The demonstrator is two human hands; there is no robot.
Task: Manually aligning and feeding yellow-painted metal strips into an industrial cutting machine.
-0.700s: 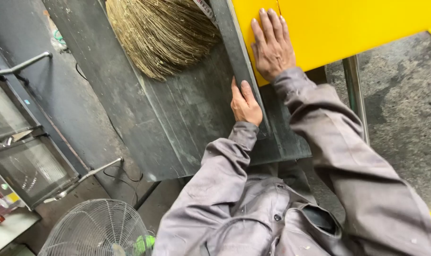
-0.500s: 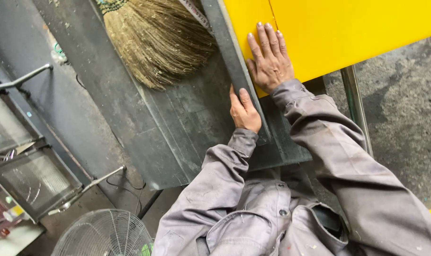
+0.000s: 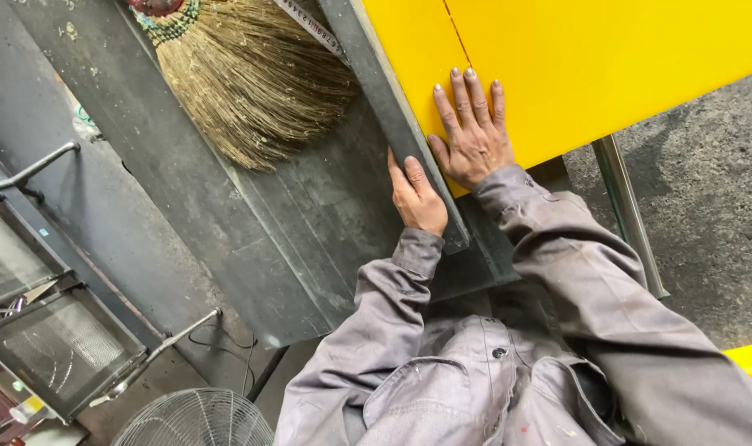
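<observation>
A large yellow sheet [image 3: 607, 58] lies on a dark metal workbench [image 3: 310, 223]. My right hand [image 3: 471, 136] rests flat on the sheet's near corner, fingers spread a little. A long grey metal bar [image 3: 376, 83] runs along the sheet's left edge. My left hand [image 3: 416, 196] is pressed against the bar's near end, thumb on its top edge. Both arms wear grey work sleeves.
A straw broom [image 3: 252, 83] lies on the bench at the top, with a tape measure strip [image 3: 310, 26] beside it. A wire fan [image 3: 198, 417] stands on the floor at lower left. Metal frames [image 3: 54, 347] sit at the left. A steel leg [image 3: 628, 215] stands at the right.
The view has shifted, so the hands sit lower in the frame. My right hand has slid a little towards me along the yellow sheet's corner. My left hand stays on the bar.
</observation>
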